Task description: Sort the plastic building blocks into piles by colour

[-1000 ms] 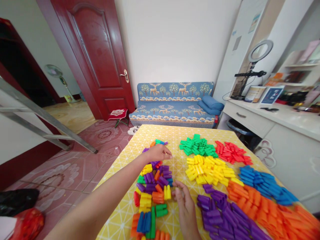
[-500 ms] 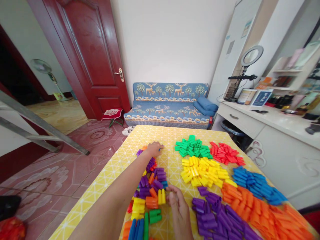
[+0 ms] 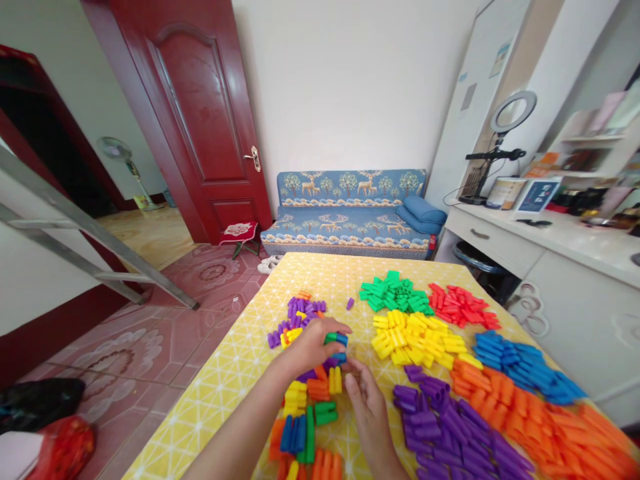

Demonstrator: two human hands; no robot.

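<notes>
My left hand (image 3: pixel 317 343) reaches over the mixed-colour pile, its fingers closed around a green tube piece (image 3: pixel 331 338) and a blue tube piece (image 3: pixel 342 339). Just below those, another blue piece (image 3: pixel 340 358) lies near my right fingertips. My right hand (image 3: pixel 367 400) rests palm inward on the pile's right side, fingers loosely bent and apart, with nothing visible in it. Close to it are a yellow piece (image 3: pixel 335 380) and a green piece (image 3: pixel 326 413). Purple pieces (image 3: pixel 306 309) lie beyond my left hand, and one loose purple piece (image 3: pixel 350 303) sits apart.
On the yellow tablecloth (image 3: pixel 225 393), sorted piles stand to the right: green (image 3: pixel 395 292), red (image 3: pixel 463 305), yellow (image 3: pixel 417 338), blue (image 3: pixel 527 367), orange (image 3: pixel 540 427) and purple (image 3: pixel 450 433). A patterned sofa (image 3: pixel 350 223) stands behind the table, a white dresser (image 3: pixel 575 293) at right.
My left hand has come back from the far end of the mixed pile toward my right hand. A loose purple piece now shows where it was. The view has shifted slightly left.
</notes>
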